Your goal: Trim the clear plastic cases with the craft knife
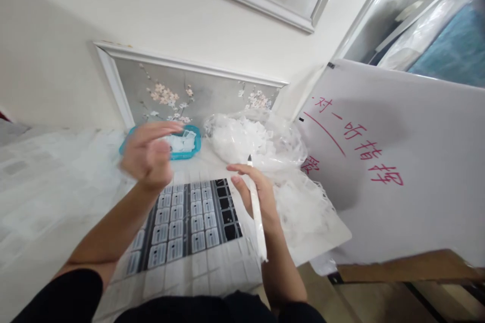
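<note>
My left hand (149,154), slightly blurred, is raised over the left part of a blue basket (197,144) that holds small translucent white pieces. Its fingers stretch to the right, apart from the thumb, and I see nothing in it. A slim white pen-like tool (256,212) with a dark tip runs across my right hand (261,194), tip pointing up and away. That hand holds the tool while its thumb and index finger reach out to the left. Between my forearms lie rows of clear rectangular pieces (176,212) on a dark backing; some dark spaces on the right show no piece.
Behind my right hand, a clear plastic bag (261,139) bulges with white pieces. More translucent material covers the table (56,186) at left. A white board (417,136) with red handwriting stands at right. The wall has framed flower panels (182,88).
</note>
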{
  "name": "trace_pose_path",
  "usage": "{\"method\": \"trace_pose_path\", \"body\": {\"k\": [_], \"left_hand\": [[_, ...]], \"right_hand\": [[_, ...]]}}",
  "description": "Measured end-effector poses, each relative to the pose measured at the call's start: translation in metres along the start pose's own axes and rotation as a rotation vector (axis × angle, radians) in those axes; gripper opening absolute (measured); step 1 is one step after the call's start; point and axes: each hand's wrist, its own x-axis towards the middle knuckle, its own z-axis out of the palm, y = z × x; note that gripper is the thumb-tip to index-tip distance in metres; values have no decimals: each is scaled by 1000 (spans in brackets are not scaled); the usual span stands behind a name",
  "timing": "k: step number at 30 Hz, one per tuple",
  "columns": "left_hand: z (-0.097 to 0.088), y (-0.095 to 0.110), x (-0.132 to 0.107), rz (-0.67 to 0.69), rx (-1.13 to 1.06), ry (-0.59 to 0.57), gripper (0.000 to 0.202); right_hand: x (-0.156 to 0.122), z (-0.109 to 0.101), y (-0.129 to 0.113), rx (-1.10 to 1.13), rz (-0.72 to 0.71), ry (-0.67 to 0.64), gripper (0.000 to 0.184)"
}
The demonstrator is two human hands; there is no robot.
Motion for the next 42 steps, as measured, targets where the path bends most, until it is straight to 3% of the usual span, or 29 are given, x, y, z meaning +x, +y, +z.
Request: {"method": "trace_pose_path", "body": {"k": [1, 3, 4, 5, 7, 11, 15, 21, 30, 36, 39, 42], "left_hand": [[2, -14, -4, 38, 65, -164, 27], [-4, -48, -13, 202, 386, -747, 25], [-12, -68, -20, 206, 554, -973, 28], [-23, -88, -27, 173, 721, -1127, 33], [-54, -125, -44, 69, 985, -1264, 38], [-117, -177, -65, -123, 1267, -1128, 50], [-143, -194, -67, -120, 1263, -1054, 52], [-138, -202, -59, -91, 1223, -1026, 46], [-135, -214, -41, 141, 1339, -978, 46], [-132, -207, -39, 266, 1365, -993, 42], [-131, -202, -38, 252, 1365, -993, 40], [-126, -198, -35, 230, 1330, -985, 34]], "right_hand": [[-8, 7, 10, -8, 28, -63, 20], [-26, 24, 38, -92, 110, -205, 21], [-36, 32, 56, -171, 171, -238, 23], [-45, 39, 74, -254, 237, -267, 23], [-63, 51, 109, -399, 385, -317, 20], [-83, 62, 153, -630, 475, -387, 16], [-84, 71, 163, -664, 432, -422, 10], [-73, 83, 165, -688, 369, -431, 18], [-53, 89, 174, -633, 388, -359, 21], [-43, 89, 176, -504, 457, -304, 12], [-45, 83, 171, -404, 498, -293, 9], [-56, 72, 156, -307, 500, -297, 18]]}}
